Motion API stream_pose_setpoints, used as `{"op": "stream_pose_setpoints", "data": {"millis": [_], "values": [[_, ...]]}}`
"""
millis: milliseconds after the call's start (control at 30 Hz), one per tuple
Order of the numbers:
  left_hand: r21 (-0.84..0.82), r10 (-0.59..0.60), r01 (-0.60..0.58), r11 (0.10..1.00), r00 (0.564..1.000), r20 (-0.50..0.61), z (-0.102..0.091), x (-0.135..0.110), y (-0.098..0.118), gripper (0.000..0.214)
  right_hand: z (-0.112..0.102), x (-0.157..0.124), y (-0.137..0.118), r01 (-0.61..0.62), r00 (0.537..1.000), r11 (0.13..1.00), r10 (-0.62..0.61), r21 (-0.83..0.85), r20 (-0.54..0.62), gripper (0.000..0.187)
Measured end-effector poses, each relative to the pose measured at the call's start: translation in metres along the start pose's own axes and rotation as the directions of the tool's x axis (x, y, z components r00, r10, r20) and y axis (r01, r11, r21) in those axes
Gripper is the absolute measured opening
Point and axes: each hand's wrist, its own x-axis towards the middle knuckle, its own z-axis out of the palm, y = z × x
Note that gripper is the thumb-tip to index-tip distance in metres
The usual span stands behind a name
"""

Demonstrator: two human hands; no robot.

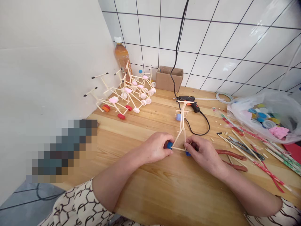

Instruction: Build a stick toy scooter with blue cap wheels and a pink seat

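Note:
A small stick-built frame (181, 127) lies on the wooden table (164, 185), with blue bottle caps as wheels. My left hand (156, 147) is closed on the blue cap (169, 145) at the frame's near left end. My right hand (202, 151) is closed on the other blue cap (187, 153) at the near right end. A third pale blue cap (178, 117) sits on the frame's far end, close to the glue gun (187, 100).
Several finished stick models (124, 94) with pink and red wheels stand at the back left beside a drink bottle (122, 56). A cardboard box (169, 78), tape roll (224, 97), plastic bag of caps (265, 114), scissors (244, 147), pliers (231, 159) and loose sticks crowd the right.

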Motion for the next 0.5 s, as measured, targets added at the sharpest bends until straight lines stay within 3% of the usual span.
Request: {"op": "stream_pose_setpoints", "data": {"millis": [500], "values": [[0.010,-0.010,0.010,1.000,1.000,0.005,0.0015,-0.0016,-0.0003,0.014,0.0007,0.0004,0.0012,-0.003,1.000,1.000,0.003,0.011,0.006,0.019]]}}
